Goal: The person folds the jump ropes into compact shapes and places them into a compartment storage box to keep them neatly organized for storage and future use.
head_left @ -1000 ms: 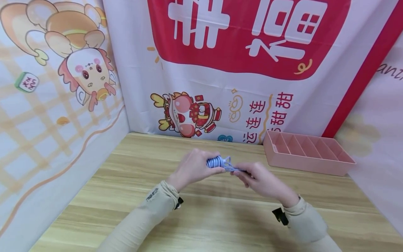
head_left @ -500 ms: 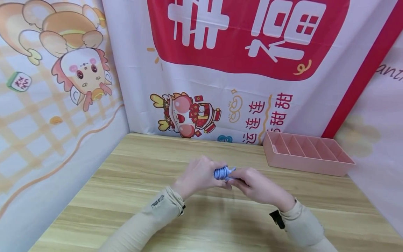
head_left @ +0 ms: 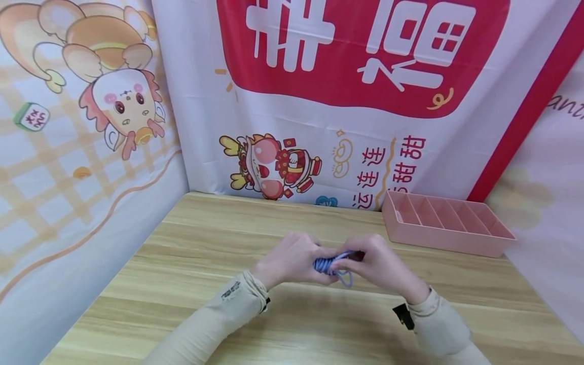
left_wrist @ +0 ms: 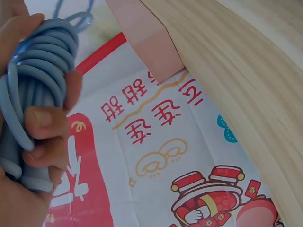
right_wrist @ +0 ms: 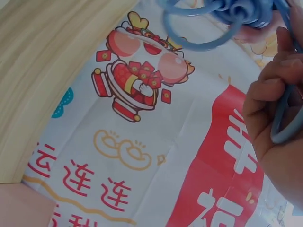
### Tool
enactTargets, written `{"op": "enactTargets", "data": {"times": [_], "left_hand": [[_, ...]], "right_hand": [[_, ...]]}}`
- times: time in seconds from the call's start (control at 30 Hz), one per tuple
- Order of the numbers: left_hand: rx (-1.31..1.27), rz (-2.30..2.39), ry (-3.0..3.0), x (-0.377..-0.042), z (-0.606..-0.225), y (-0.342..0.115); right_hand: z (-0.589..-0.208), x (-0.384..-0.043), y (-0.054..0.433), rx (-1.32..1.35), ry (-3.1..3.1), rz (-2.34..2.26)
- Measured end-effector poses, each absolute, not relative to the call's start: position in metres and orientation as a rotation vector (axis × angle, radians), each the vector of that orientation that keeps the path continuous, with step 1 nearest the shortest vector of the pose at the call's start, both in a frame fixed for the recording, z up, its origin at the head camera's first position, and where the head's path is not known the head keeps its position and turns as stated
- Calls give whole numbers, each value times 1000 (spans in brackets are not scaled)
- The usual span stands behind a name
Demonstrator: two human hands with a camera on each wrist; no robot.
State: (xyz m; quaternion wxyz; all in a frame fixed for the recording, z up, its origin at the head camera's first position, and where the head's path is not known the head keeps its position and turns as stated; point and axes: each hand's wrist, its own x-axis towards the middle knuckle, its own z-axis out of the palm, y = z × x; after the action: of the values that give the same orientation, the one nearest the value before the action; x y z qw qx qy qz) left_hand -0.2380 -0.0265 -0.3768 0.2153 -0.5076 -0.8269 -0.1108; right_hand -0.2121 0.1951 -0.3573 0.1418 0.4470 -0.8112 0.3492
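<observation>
A blue cord (head_left: pixel 323 265), wound in tight turns around its own folded length, is held above the table. My left hand (head_left: pixel 292 258) grips the wound bundle. In the left wrist view, its fingers curl round the turns of the cord (left_wrist: pixel 49 52), and a small loop sticks out at the top. At the right end of the bundle, my right hand (head_left: pixel 380 266) pinches a stretch of the cord between thumb and fingers. A loose loop hangs below the hands. From the right wrist, a length of cord (right_wrist: pixel 280 124) shows within the curled fingers.
A pink divided box (head_left: pixel 447 243) stands at the back right of the wooden table (head_left: pixel 219 223). Behind it hangs a printed cloth (head_left: pixel 196 126) in white and red. Another patterned cloth (head_left: pixel 68 192) covers the left side.
Both hands have come slightly nearer and lower with the cord. The right hand has closed in on the bundle, shifting the cord's end, and a loose loop now hangs beneath.
</observation>
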Motion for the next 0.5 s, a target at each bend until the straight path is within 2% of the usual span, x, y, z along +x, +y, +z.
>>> {"op": "enactTargets", "data": {"times": [0.17, 0.5], "left_hand": [[-1473, -366, -2233, -238, -377, -28], [-1478, -362, -2211, -239, -376, -28]], "right_hand": [[-349, -209, 193, 1298, -2217, 1068], [-361, -224, 205, 1269, -2253, 1100]]}}
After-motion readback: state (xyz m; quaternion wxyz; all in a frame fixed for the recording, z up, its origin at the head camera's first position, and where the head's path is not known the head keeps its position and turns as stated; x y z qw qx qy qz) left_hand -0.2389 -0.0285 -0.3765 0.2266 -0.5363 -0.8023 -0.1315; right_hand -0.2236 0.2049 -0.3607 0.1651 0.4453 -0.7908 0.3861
